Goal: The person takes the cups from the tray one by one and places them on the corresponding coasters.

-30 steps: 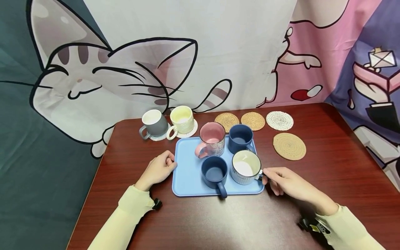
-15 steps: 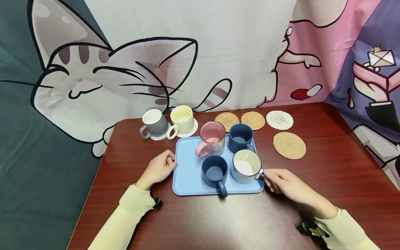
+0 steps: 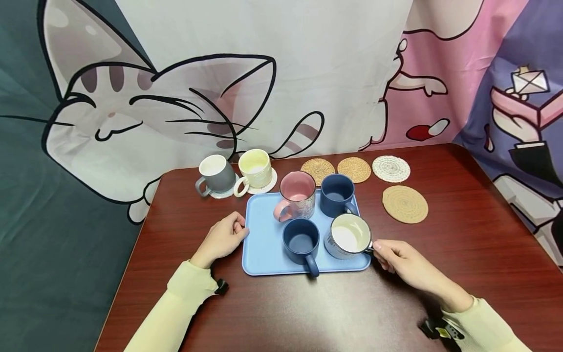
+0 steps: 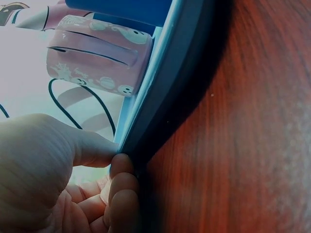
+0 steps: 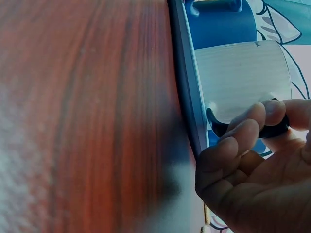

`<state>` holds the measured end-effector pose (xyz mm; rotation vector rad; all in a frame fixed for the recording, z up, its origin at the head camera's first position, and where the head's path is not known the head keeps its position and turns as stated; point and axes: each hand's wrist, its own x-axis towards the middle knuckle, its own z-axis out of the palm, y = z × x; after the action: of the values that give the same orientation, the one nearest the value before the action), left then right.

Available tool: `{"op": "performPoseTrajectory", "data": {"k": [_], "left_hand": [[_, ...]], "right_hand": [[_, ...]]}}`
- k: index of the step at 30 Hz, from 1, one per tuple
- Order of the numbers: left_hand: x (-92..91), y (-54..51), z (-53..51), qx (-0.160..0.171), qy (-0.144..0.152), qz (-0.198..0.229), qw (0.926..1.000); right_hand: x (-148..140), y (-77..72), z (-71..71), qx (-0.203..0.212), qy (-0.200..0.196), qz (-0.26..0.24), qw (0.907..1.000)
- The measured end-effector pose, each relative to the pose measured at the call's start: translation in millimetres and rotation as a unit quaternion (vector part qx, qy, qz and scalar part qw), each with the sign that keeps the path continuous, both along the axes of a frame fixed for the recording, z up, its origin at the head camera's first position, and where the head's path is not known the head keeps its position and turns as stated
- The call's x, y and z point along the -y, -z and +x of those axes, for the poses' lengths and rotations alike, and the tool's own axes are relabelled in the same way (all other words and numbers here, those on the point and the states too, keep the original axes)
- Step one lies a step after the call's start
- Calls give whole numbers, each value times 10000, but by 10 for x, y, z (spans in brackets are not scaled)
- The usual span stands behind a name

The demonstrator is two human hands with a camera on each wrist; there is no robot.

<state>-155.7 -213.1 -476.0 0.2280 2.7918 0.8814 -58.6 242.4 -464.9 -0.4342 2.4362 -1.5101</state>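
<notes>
A blue tray [image 3: 264, 244] bears a pink mug [image 3: 297, 195], two dark blue mugs [image 3: 301, 242] and a white mug with a dark rim [image 3: 347, 237]. At the tray's left edge my left hand [image 3: 222, 237] pinches the rim between thumb and fingers; the left wrist view shows the thumb above and curled fingers below. My right hand [image 3: 406, 264] pinches the white mug's black handle [image 5: 277, 127] at the tray's right side. In the head view this mug leans slightly to the right. Its pale wall [image 5: 243, 80] shows beside the tray's edge in the right wrist view.
Behind the tray at left, a grey mug [image 3: 222, 178] and a cream mug [image 3: 259, 171] stand on white coasters. Two tan coasters [image 3: 317, 171], a white coaster [image 3: 391, 169] and a larger tan one [image 3: 405, 204] lie at the back right. A patterned cloth hangs behind the table.
The white mug has tipped slightly to the right, and its handle has turned a little in my right hand. My left hand stays at the tray's edge.
</notes>
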Motion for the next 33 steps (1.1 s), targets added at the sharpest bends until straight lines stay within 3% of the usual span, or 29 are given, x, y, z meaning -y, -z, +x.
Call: {"op": "performPoseTrajectory", "data": {"k": [11, 24, 29, 33], "left_hand": [[-15, 4, -5, 25, -5, 56, 10000], [3, 3, 1, 98, -100, 91, 9999], [3, -4, 4, 78, -79, 82, 9999], [-5, -8, 6, 73, -81, 85, 9999]], "right_hand": [[-81, -13, 152, -602, 68, -88, 9981], [-425, -272, 247, -811, 612, 46, 9948], [-604, -396, 195, -560, 1072, 406, 9918], [-726, -443, 75, -281, 1366, 460, 9892]]}}
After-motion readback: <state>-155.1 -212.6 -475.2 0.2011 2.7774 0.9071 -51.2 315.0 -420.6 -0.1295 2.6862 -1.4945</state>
